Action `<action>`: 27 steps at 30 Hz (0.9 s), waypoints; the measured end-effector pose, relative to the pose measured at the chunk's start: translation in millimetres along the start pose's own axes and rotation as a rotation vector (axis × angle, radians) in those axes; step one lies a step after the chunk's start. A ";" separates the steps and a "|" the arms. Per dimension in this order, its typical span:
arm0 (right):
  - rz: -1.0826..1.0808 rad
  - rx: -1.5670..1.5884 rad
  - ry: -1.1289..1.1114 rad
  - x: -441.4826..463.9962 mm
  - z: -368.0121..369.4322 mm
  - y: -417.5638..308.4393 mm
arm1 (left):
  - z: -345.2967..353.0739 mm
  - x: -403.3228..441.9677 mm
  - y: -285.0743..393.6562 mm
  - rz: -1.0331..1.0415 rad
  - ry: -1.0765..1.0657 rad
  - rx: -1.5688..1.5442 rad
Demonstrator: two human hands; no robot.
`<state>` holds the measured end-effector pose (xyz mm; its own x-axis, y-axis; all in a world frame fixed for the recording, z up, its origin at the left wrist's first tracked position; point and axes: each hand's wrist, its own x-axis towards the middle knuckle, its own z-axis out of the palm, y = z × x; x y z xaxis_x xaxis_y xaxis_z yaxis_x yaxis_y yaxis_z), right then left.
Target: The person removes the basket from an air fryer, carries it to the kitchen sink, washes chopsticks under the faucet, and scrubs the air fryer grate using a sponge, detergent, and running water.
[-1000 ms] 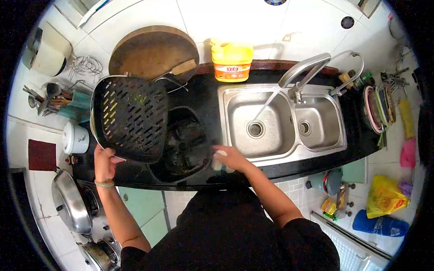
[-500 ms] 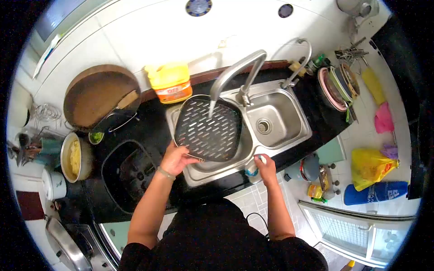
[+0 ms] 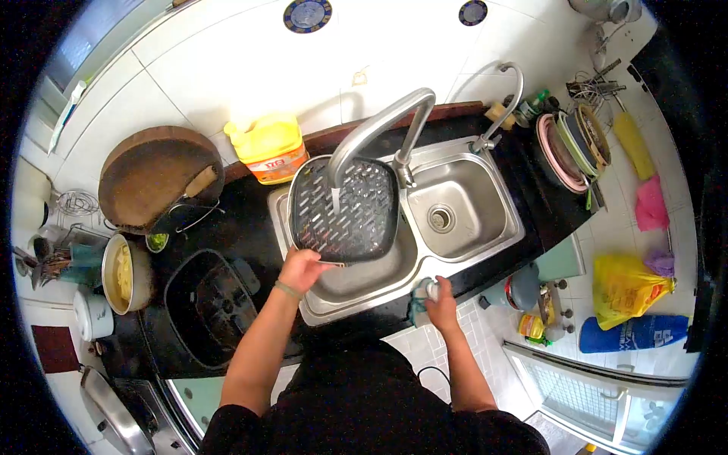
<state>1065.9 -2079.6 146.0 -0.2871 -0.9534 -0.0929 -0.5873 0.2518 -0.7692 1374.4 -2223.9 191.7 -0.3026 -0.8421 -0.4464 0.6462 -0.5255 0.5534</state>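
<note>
My left hand (image 3: 303,271) grips the near edge of a black slotted grill plate (image 3: 356,227), which is tilted over the left bowl of the double sink (image 3: 368,284). Water runs from the curved faucet (image 3: 379,121) onto the plate, and its surface looks wet. At the sink's front edge, my right hand (image 3: 441,305) is closed around the white handle of a scrubber (image 3: 421,302); its teal end hangs beside the fingers, and its exact shape is unclear.
A black pan (image 3: 208,303) lies on the counter at left, near a pot of yellow food (image 3: 127,273). A large round wok (image 3: 155,178) and yellow jug (image 3: 269,148) stand behind. Stacked bowls (image 3: 565,152) are right of the sink's right bowl (image 3: 462,201).
The grill plate and my left hand look much the same, with a wetter sheen on the plate. The scrubber's teal end shows more clearly. The whole view has shifted slightly.
</note>
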 end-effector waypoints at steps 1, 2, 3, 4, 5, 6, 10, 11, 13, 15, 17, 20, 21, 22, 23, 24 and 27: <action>-0.005 0.001 -0.004 6.0 -1.9 -8.7 | 3.8 -7.7 -0.1 0.034 -0.022 -0.001; 0.035 0.087 0.001 15.2 -6.1 -26.3 | 6.6 -14.0 -0.3 0.066 -0.045 0.000; 0.080 0.174 0.007 25.6 -6.7 -40.7 | 7.3 -18.2 -0.9 0.059 0.022 0.050; -0.059 0.282 0.043 38.1 -2.0 -50.3 | 6.8 -21.4 -2.5 0.055 0.027 0.054; -0.058 0.223 0.053 48.3 -10.2 -86.7 | 6.9 -23.6 -4.0 0.068 0.053 0.074; 0.015 0.575 0.028 61.1 3.0 -90.3 | 8.1 -25.1 -5.6 0.085 0.076 0.094; -0.044 0.658 0.189 108.1 54.6 -135.1 | 10.6 -34.9 -19.8 0.117 0.190 0.149; 0.062 0.597 0.136 118.1 66.4 -144.1 | 8.9 -35.4 -26.6 0.135 0.193 0.147; -0.040 0.299 0.244 142.9 114.2 -131.2 | 22.3 -45.7 -28.9 0.089 0.176 0.161; -0.139 0.083 0.416 156.1 135.4 -144.9 | 25.9 -52.0 -29.3 0.076 0.144 0.167; -0.255 0.204 0.415 152.9 130.6 -175.3 | 32.6 -57.0 -21.3 0.065 0.112 0.111; -0.477 0.228 0.136 138.3 130.1 -213.1 | 28.0 -55.6 -3.4 0.010 0.066 0.185; -0.477 0.199 -0.039 130.0 130.2 -224.6 | 26.1 -51.8 -2.0 0.003 0.065 0.267; -0.692 0.343 -0.038 128.1 135.2 -227.7 | 22.4 -48.0 -3.1 0.001 0.061 0.268; -0.734 0.313 -0.068 122.0 135.9 -225.4 | 18.9 -44.3 -4.0 0.016 0.074 0.265; -0.775 0.284 -0.095 115.9 136.9 -223.6 | 14.7 -40.6 -2.6 0.031 0.085 0.265; -0.749 0.145 -0.601 104.0 116.4 -204.4 | -6.7 -24.7 5.9 0.086 0.092 0.239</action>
<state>1244.2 -2249.5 219.9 0.5816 -0.7942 0.1760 -0.3496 -0.4394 -0.8275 1390.4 -2205.4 201.2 -0.1814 -0.8763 -0.4464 0.4795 -0.4751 0.7378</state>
